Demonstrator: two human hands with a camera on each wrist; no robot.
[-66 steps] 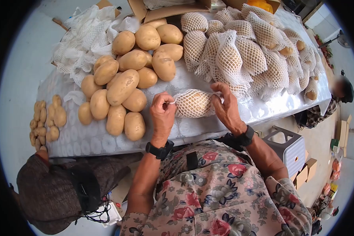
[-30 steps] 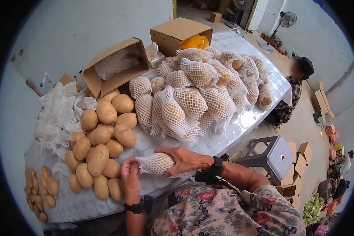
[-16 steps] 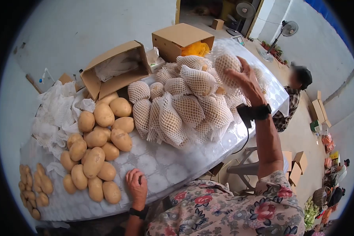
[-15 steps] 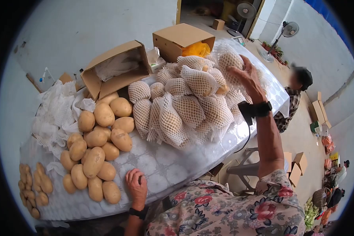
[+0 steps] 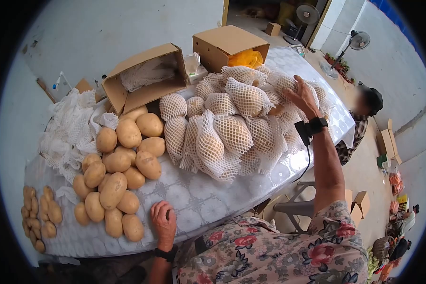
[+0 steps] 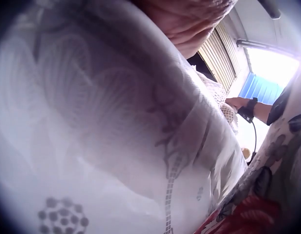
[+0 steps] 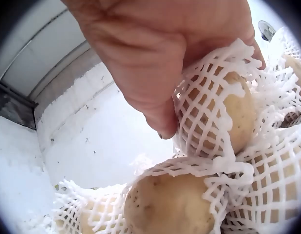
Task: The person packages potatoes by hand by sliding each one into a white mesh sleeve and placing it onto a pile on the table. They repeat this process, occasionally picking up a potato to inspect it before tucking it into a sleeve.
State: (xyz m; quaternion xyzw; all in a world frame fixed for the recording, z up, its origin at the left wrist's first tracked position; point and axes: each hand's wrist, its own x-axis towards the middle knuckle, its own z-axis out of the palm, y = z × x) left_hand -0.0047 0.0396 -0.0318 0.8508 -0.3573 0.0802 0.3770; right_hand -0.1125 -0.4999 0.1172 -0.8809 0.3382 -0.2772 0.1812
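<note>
My right hand (image 5: pixel 302 98) holds a potato in a white foam net (image 5: pixel 283 83) at the right of the heap of netted potatoes (image 5: pixel 233 135). In the right wrist view, the thumb lies along one side of this netted potato (image 7: pixel 214 112), and the other fingers are mostly hidden behind it. It sits right against other netted potatoes there, one with a bare end (image 7: pixel 167 204) below it. My left hand (image 5: pixel 164 220) rests loosely curled on the patterned tablecloth (image 5: pixel 189 203) near the front edge, holding nothing. Bare potatoes (image 5: pixel 112 190) lie piled to its left.
Loose foam nets (image 5: pixel 68 128) are heaped at the back left. Behind the potatoes stand an open carton (image 5: pixel 146 71) with nets inside and another carton (image 5: pixel 229 45) with an orange bag. Small potatoes (image 5: pixel 49 208) lie far left. A stool (image 5: pixel 296 206) and a seated person (image 5: pixel 364 118) are right.
The right hand has carried the netted potato from the front of the table to the heap's right side and lowered it there. The left hand has let go of the net and rests on the cloth.
</note>
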